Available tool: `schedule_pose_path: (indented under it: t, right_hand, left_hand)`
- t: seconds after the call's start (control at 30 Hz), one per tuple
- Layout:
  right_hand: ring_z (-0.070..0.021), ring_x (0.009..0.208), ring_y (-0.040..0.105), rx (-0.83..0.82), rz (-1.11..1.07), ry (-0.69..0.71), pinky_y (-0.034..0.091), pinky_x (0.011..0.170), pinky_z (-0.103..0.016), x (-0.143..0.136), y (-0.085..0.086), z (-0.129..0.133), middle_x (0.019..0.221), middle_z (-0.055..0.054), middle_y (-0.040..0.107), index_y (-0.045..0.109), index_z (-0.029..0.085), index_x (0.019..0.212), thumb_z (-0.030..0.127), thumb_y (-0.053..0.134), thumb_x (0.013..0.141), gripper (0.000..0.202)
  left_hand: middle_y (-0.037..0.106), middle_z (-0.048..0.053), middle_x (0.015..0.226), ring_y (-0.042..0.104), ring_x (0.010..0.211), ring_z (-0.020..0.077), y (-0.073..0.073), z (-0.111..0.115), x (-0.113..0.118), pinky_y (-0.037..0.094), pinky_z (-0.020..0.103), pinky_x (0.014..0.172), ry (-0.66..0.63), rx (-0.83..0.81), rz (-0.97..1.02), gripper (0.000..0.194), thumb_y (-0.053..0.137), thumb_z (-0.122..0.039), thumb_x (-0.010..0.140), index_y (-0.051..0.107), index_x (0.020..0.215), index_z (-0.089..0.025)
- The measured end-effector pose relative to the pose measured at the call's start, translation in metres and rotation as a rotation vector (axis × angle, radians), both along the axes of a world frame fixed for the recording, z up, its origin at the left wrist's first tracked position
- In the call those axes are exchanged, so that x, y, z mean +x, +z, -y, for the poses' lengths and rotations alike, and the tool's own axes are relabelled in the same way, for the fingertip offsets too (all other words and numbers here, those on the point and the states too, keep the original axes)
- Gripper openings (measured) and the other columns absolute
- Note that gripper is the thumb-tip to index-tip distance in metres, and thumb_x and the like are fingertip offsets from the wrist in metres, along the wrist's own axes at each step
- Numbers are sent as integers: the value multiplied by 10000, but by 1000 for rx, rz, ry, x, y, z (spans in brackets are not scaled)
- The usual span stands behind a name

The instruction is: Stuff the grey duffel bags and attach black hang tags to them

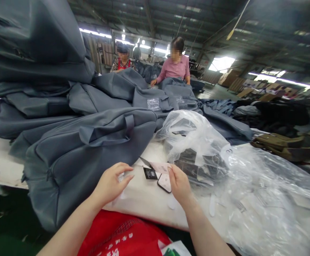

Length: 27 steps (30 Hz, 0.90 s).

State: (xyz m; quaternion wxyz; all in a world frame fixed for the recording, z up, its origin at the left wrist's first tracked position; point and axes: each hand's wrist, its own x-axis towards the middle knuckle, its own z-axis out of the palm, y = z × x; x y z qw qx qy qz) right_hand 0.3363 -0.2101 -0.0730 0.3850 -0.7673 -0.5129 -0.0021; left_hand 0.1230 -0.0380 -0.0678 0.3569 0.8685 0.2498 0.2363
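Note:
My right hand (pixel 180 183) pinches a bundle of hang tags: a pale pinkish card (pixel 160 168) and black tags (pixel 150 173) that fan out to the left. Just below them a phone (pixel 164 182) with a lit screen lies on the white table (pixel 146 195), partly covered by the tags and my fingers. My left hand (pixel 113 183) hovers over the table edge, thumb and fingers curved and apart. A small clear glint shows between them; whether it is held cannot be told. Beside that hand lies a dark grey bag (pixel 96 153) with a strap handle.
A clear plastic bag (pixel 194 133) with black tags inside stands at right, beside crumpled plastic film (pixel 264 199). More grey bags (pixel 50 103) pile up at left and behind. Two people work across the table. A red apron (pixel 123 234) covers my lap.

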Motion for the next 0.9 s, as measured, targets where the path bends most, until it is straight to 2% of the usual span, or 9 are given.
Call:
schedule_pose_path:
  t: [0.1,0.17,0.23,0.4,0.5,0.6,0.67,0.77,0.9]
  right_hand:
    - [-192,789,604,48,-251,0,456,700,-291,-2,22,9,836,-64,655,616,182,920,378,365,980,324]
    - [-180,765,584,87,-425,8,445,686,-275,-3,24,11,796,-41,636,614,185,871,428,414,961,328]
    - [-169,745,570,140,-636,11,445,671,-265,-2,20,11,793,-30,631,615,185,851,472,477,928,328]
    - [-146,664,551,243,-1087,5,431,574,-236,4,10,5,771,-26,637,635,174,893,523,629,813,359]
    - [-121,590,525,253,-1247,-7,404,532,-214,7,9,-2,669,0,611,641,165,849,505,725,716,375]
    - [-116,576,532,223,-1347,14,410,544,-218,5,2,-15,647,8,616,640,162,815,469,764,664,365]
    - [-115,561,528,149,-1366,46,403,538,-223,-1,-7,-28,630,11,613,642,159,794,469,752,664,354]
    - [-110,553,519,-9,-1297,143,390,537,-222,-16,-21,-48,624,13,613,653,154,768,490,707,701,347]
    - [-142,662,594,-152,-1257,294,451,631,-251,-27,-26,-59,773,-35,683,683,145,884,551,628,784,422]
  left_hand:
    - [613,72,1199,594,1090,225,0,12,20,483,365,958,-17,97,34,342,614,-361,830,624,1151,-247]
    - [531,84,1332,545,1181,244,2,18,31,461,400,1007,-19,135,23,533,663,-353,792,518,1295,-251]
    - [522,87,1346,531,1202,249,5,21,38,451,414,1023,-48,142,9,590,675,-340,783,478,1331,-251]
    - [538,77,1294,565,1135,252,11,20,45,460,404,983,-127,70,10,298,686,-302,763,654,1056,-258]
    - [627,53,1143,616,1003,225,13,21,43,491,353,892,-219,-142,19,128,697,-268,733,636,835,-221]
    - [647,-7,782,606,711,155,15,25,42,492,259,670,-260,-382,-7,129,681,-269,740,591,796,-197]
    - [639,-16,785,593,701,146,18,27,42,481,249,661,-227,-385,14,247,712,-275,707,612,919,-197]
    - [662,-2,905,613,814,160,21,25,43,486,278,796,-239,-337,68,476,726,-271,693,601,1150,-225]
    - [689,26,898,626,886,186,16,16,41,459,300,875,-248,-400,98,166,682,-303,750,706,884,-208]
